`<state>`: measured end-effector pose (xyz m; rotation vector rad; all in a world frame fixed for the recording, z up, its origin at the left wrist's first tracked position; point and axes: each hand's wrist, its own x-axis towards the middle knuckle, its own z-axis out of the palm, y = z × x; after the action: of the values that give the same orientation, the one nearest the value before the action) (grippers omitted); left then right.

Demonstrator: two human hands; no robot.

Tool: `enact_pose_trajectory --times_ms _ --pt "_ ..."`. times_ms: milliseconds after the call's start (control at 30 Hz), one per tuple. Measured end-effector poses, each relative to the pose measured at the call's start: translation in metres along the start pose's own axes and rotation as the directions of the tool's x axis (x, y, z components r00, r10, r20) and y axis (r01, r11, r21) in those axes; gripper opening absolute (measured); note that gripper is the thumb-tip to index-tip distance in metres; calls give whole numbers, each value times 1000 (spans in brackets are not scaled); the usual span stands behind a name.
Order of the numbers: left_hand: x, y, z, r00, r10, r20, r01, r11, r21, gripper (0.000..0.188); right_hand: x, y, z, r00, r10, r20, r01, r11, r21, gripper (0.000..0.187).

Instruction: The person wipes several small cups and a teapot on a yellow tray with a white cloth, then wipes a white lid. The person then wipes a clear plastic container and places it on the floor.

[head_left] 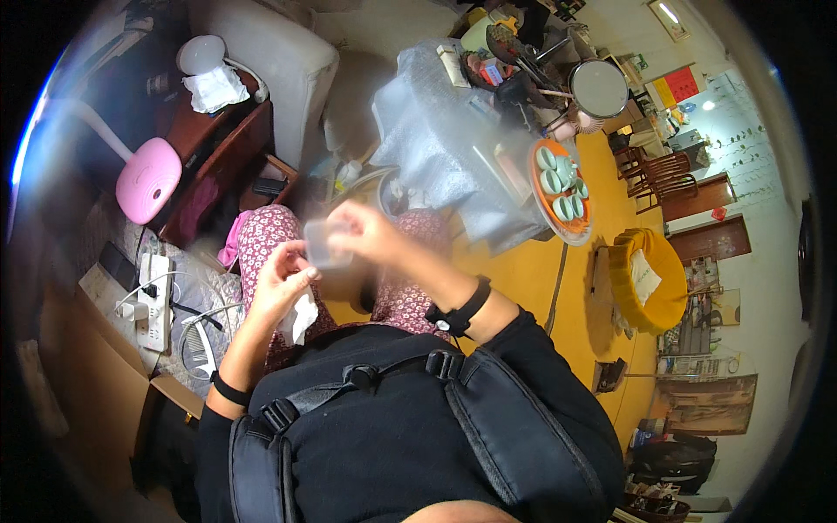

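In front of my lap, my left hand (282,283) is closed on the lower left side of a small translucent plastic container (323,247). A crumpled white tissue (302,317) hangs below that hand, over my flowered trousers (268,228). My right hand (364,235) is at the container's upper right, with its fingers bent in at the rim. Motion blurs those fingers, and what they pinch is hidden. The container is blurred too, so I cannot tell what is inside it.
At left are a pink round lamp (149,180), a white power strip (155,302) with cords, and a white comb (199,352). Ahead, plastic wrap (436,148) covers a table beside an orange tray (545,209) of pale green cups. A yellow-draped round stand (621,261) is at right.
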<state>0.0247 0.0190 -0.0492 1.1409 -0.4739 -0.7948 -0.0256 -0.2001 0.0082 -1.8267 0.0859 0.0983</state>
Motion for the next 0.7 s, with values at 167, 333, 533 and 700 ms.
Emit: enact_pose_trajectory --times_ms 167,333,533,700 --pt "-5 -3 -24 967 52 -249 -61 998 -30 26 0 -31 -114 857 -174 -485 94 978 -185 28" --pt "7 -24 -37 927 168 -335 -122 980 155 18 -8 -43 -233 652 34 -758 -36 999 13 40" --pt "5 -37 -36 921 230 -314 -194 971 141 19 34 -15 -309 526 -4 -851 -348 911 -220 44" --pt "0 -39 -38 905 245 -347 -192 965 179 18 33 -10 -320 541 -340 -769 -631 441 -638 41"
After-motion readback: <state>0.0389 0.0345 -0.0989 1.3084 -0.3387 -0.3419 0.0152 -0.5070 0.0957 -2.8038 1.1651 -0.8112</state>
